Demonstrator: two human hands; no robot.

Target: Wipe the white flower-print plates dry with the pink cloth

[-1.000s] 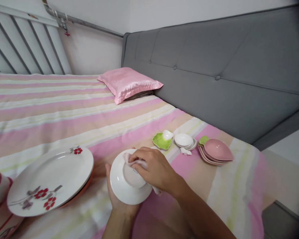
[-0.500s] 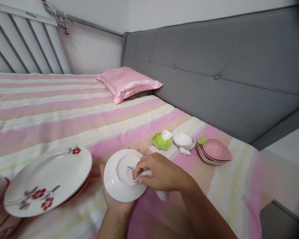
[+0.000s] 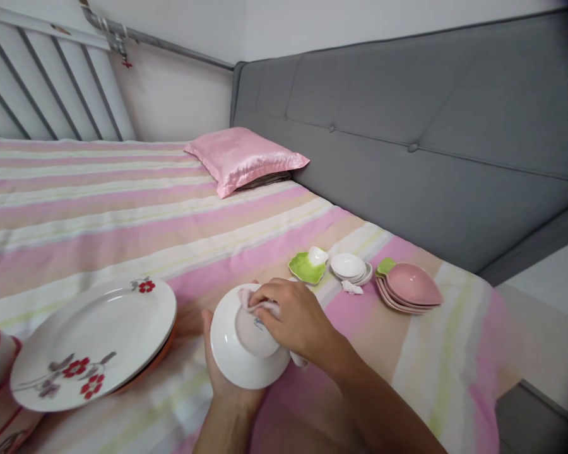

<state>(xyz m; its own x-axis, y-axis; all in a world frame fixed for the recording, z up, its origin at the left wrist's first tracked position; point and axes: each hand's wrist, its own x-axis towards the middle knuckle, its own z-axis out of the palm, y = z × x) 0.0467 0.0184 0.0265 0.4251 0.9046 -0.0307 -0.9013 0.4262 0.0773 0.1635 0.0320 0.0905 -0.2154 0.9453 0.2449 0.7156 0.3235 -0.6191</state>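
A small white plate (image 3: 231, 353) is turned bottom up, with a blue mark on its base. Beneath it my left hand (image 3: 231, 391) supports it, the thumb at its left edge and most fingers hidden. My right hand (image 3: 296, 315) pinches a pale pink cloth (image 3: 252, 299) and presses it on the plate's underside near the far rim. A tail of the cloth hangs below my right palm. Left of my hands lies a large oval plate (image 3: 137, 328) with red flowers, resting on something orange-brown.
Beyond my right hand sit a green leaf-shaped dish (image 3: 305, 271), stacked small white dishes (image 3: 348, 265), a crumpled white scrap (image 3: 351, 288) and stacked pink dishes (image 3: 414, 284). Red-rimmed bowls (image 3: 4, 384) stand at lower left. A pink pillow (image 3: 248, 157) lies near the grey headboard (image 3: 383, 113).
The plate in my left hand has shifted slightly right and tilted. My right hand has moved the cloth from the middle of the base up toward the far rim.
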